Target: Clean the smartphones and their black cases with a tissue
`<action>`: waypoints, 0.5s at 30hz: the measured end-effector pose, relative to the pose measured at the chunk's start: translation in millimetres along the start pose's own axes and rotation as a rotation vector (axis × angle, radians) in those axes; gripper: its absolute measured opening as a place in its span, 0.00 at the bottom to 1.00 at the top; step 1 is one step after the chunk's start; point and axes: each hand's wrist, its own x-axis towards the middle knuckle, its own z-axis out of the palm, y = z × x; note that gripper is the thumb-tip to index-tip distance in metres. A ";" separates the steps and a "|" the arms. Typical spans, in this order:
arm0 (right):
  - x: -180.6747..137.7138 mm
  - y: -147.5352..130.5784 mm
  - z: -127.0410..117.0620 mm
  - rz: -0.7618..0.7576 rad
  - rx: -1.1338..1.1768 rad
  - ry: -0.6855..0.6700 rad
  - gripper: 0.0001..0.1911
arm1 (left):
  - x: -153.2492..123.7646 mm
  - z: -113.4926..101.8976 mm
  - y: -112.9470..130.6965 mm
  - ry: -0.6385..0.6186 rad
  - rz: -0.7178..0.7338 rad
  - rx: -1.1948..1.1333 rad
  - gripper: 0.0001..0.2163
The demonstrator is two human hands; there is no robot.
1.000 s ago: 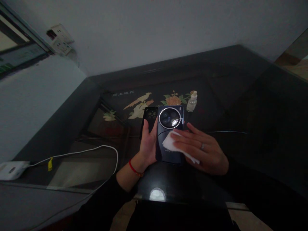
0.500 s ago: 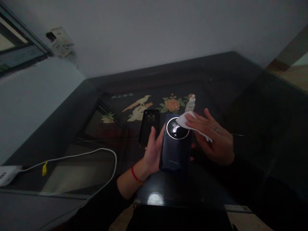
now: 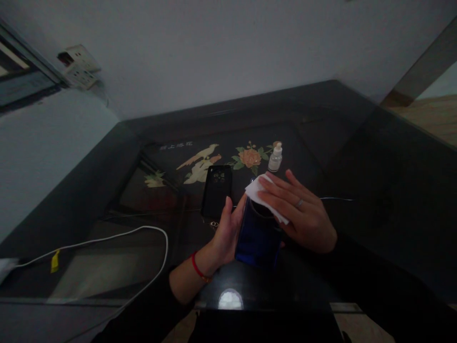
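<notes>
My left hand (image 3: 228, 228) grips a dark blue phone (image 3: 257, 237) by its left edge, back side up, above the dark glass table (image 3: 357, 157). My right hand (image 3: 300, 216) lies flat over the phone's upper part, fingers pressing a white wipe (image 3: 262, 197) onto the camera area, which is hidden under the wipe. A ring shows on one finger of my right hand. A red string circles my left wrist.
A black phone case (image 3: 216, 190) lies on the table just left of the phone. A small clear spray bottle (image 3: 275, 157) stands behind. A white cable (image 3: 107, 238) loops at the left. A wall socket (image 3: 76, 66) is at the upper left.
The wipe went from the phone's lower middle up to the camera ring and now covers the top of the phone. The phone has tilted and shifted slightly right.
</notes>
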 end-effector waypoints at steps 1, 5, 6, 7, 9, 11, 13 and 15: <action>0.3 -1.5 0.7 -0.045 0.018 -0.025 0.17 | 0.3 0.2 -1.0 0.034 -0.009 0.002 0.29; -0.6 -3.1 2.3 -0.093 0.035 -0.060 0.15 | 1.5 1.0 -3.1 0.093 0.010 0.039 0.29; -1.1 -2.2 2.2 -0.056 0.021 -0.039 0.16 | 1.6 1.1 -3.2 0.076 0.027 0.057 0.29; -1.4 -1.3 2.0 -0.020 0.005 -0.019 0.17 | 1.6 1.2 -3.2 0.060 0.047 0.076 0.28; -1.4 -0.6 1.9 -0.008 -0.009 -0.002 0.17 | 1.6 1.3 -3.3 0.058 0.054 0.106 0.28; -0.8 -1.8 2.3 -0.072 0.004 -0.035 0.16 | 1.7 1.6 -3.6 0.101 0.045 0.123 0.29; -0.1 -3.4 2.6 -0.103 0.020 -0.055 0.16 | 1.9 1.7 -4.4 0.137 0.052 0.132 0.30; 0.3 -4.2 2.7 -0.056 0.012 -0.028 0.17 | 2.2 1.8 -5.3 0.130 0.074 0.136 0.29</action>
